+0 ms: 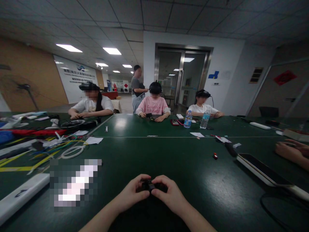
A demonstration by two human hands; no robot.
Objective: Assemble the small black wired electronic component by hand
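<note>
Head camera view: the left hand (136, 191) and right hand (168, 190) grasp a small black object (151, 186) between thumbs and fingers, low in the centre, over a dark green table (178, 154); a small red item (215, 156) lies beyond, to the right; two clear bottles (187, 120) stand farther off, near a seated person in pink (153, 105).

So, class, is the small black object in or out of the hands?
In: the left hand and right hand grip the small black object between thumb and fingers, one from each side.
</note>
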